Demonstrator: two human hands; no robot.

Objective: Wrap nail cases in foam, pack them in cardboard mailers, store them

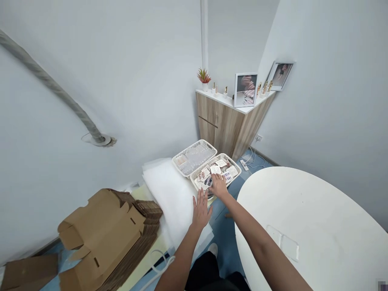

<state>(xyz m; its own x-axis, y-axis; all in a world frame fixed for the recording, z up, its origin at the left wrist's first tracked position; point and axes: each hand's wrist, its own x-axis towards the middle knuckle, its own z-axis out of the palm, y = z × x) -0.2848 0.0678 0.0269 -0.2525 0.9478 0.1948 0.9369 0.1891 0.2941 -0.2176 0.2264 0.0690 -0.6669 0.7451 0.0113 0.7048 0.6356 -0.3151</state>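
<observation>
My right hand (218, 186) reaches into the nearer white lattice basket (235, 165), which holds several small packets and cards (216, 169). Its fingers curl down onto the packets at the basket's near end; what they hold, if anything, is hidden. My left hand (200, 210) lies flat with fingers stretched out on a stack of white foam sheets (169, 194), just short of that basket. A second white basket (194, 155) with clear plastic pieces sits behind and to the left of the first.
A stack of flat brown cardboard boxes (112, 234) lies at the left on the blue floor. A round white table (309, 226) with a clear plastic piece (283, 242) fills the right. A wooden cabinet (227, 125) with framed pictures and a small plant stands in the corner.
</observation>
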